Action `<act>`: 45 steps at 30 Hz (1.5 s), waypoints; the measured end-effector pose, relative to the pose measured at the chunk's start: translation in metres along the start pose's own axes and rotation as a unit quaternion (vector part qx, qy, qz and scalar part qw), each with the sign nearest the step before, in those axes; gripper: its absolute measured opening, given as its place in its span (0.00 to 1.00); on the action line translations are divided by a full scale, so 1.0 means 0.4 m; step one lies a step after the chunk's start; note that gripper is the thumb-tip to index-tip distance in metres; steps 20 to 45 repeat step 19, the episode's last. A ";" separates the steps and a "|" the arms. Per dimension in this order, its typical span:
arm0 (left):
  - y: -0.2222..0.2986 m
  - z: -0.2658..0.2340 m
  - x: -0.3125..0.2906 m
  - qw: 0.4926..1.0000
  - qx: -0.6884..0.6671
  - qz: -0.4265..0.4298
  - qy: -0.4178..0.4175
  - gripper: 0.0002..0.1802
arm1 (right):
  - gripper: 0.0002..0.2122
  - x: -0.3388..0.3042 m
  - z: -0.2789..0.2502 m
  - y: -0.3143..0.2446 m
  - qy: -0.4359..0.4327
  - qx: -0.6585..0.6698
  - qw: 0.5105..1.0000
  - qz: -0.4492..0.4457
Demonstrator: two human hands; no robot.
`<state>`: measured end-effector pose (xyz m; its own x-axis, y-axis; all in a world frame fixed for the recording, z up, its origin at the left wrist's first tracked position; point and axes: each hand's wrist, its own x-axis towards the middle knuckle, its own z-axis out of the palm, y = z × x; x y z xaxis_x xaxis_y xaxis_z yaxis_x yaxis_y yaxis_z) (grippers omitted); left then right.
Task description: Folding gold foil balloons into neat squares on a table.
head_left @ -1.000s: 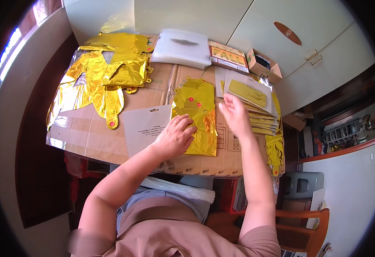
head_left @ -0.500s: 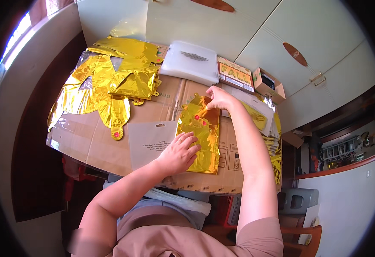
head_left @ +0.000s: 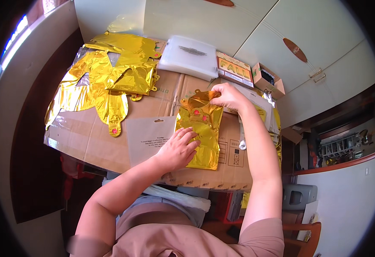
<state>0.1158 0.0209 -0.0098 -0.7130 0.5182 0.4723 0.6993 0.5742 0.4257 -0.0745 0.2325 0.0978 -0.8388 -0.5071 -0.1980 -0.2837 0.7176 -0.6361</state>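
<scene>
A flat, folded gold foil balloon (head_left: 208, 150) lies on the cardboard before me, with small tabs and red dots near its far end. My left hand (head_left: 178, 149) rests on its left side, fingers stretched out and lying flat. At the far right corner, my right hand (head_left: 230, 97) pinches the foil between thumb and fingers and lifts it a little. A clear plastic bag (head_left: 141, 136) with printed text lies to the left, partly under my left forearm. Farther left, more uninflated gold foil balloons (head_left: 134, 79) are spread and overlapping.
Cardboard (head_left: 93, 137) covers the table. Along the back stand a stack of whitish plastic bags (head_left: 185, 62), a flat printed box (head_left: 234, 70) and a small open carton (head_left: 269, 82). Packaged pieces (head_left: 261, 103) lie beyond my right forearm. Pale cabinets (head_left: 316, 30) rise behind; a wooden chair (head_left: 313, 233) stands at lower right.
My right hand has shifted right, pulling the foil's far corner with it and spreading that end. My left hand stays on the foil. The view has moved slightly.
</scene>
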 end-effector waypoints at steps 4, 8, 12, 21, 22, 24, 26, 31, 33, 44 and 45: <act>0.003 -0.004 0.000 1.000 -0.003 0.002 0.010 0.18 | 0.10 -0.116 0.023 -0.085 0.082 -0.059 0.994 -0.034; 0.001 -0.001 -0.003 1.000 0.006 0.003 0.009 0.22 | 0.09 -0.198 0.047 -0.117 0.128 -0.107 0.981 -0.095; 0.006 0.000 -0.001 1.000 0.024 0.007 0.011 0.26 | 0.10 -0.232 0.049 -0.131 0.119 0.015 0.991 -0.053; 0.006 0.000 -0.001 0.999 0.039 0.014 -0.002 0.25 | 0.30 -0.184 0.070 0.026 0.024 0.319 0.938 0.131; 0.006 0.000 -0.001 0.999 0.039 0.014 -0.002 0.25 | 0.30 -0.184 0.070 0.026 0.024 0.319 0.938 0.131; 0.006 0.000 -0.001 0.999 0.039 0.014 -0.002 0.25 | 0.30 -0.184 0.070 0.026 0.024 0.319 0.938 0.131; 0.006 0.000 -0.001 0.999 0.039 0.014 -0.002 0.25 | 0.30 -0.184 0.070 0.026 0.024 0.319 0.938 0.131; 0.006 0.000 -0.001 0.999 0.039 0.014 -0.002 0.25 | 0.30 -0.184 0.070 0.026 0.024 0.319 0.938 0.131; 0.006 0.000 -0.001 0.999 0.039 0.014 -0.002 0.25 | 0.30 -0.184 0.070 0.026 0.024 0.319 0.938 0.131; 0.006 0.000 -0.001 0.999 0.039 0.014 -0.002 0.25 | 0.30 -0.184 0.070 0.026 0.024 0.319 0.938 0.131; 0.006 0.000 -0.001 0.999 0.039 0.014 -0.002 0.25 | 0.30 -0.184 0.070 0.026 0.024 0.319 0.938 0.131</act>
